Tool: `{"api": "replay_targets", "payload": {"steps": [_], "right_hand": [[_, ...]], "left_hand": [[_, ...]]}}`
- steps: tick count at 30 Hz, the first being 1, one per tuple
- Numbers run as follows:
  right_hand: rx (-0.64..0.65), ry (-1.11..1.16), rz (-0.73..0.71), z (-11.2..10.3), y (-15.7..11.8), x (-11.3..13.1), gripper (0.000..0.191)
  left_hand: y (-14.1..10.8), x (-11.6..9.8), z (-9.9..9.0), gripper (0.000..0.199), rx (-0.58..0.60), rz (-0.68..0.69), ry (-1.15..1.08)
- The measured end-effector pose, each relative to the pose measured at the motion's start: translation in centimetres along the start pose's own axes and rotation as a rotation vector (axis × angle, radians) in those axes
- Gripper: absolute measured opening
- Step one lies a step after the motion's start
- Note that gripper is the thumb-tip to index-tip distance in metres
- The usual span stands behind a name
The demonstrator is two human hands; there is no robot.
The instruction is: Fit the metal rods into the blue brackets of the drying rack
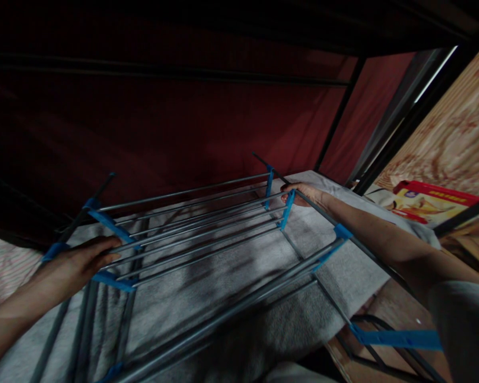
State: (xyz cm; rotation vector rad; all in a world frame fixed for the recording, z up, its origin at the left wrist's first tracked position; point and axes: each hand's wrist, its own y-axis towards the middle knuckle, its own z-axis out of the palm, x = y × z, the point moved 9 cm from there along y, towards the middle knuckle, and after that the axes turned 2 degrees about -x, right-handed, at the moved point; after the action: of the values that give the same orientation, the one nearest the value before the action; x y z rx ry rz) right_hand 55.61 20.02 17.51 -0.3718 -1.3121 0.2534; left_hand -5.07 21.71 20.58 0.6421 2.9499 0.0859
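Observation:
A shoe rack [207,226] made of grey metal tubes and blue plastic connectors lies across a grey blanket [239,266]. On its left side, my left hand [90,258] closes around the end of a crossbar, beside a blue connector [112,226]. My right hand [299,194] grips the far right of the rack, at the side tube next to another blue connector [288,208]; its palm and some fingers are hidden. Nearer me, further crossbars [219,319] run between connectors. One loose-looking blue piece [399,339] sits at the lower right by dark tubes.
A dark red curtain or panel [207,133] stands behind the rack. Black frame posts [343,109] and an overhead bar surround the space. At the right are a red and yellow box [435,202] and a wood-patterned surface [455,127]. Striped cloth [8,268] lies at the left.

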Motion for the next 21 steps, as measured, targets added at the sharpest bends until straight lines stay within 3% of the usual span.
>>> {"api": "replay_targets", "payload": {"steps": [13, 21], "right_hand": [[0.072, -0.023, -0.024, 0.27, 0.45, -0.05, 0.016], [0.072, -0.022, -0.045, 0.07, 0.56, -0.09, 0.013]], "left_hand": [[-0.07, -0.10, -0.70, 0.071, -0.059, -0.038, -0.067], [0.04, 0.03, -0.61, 0.076, -0.032, -0.037, -0.081]]}}
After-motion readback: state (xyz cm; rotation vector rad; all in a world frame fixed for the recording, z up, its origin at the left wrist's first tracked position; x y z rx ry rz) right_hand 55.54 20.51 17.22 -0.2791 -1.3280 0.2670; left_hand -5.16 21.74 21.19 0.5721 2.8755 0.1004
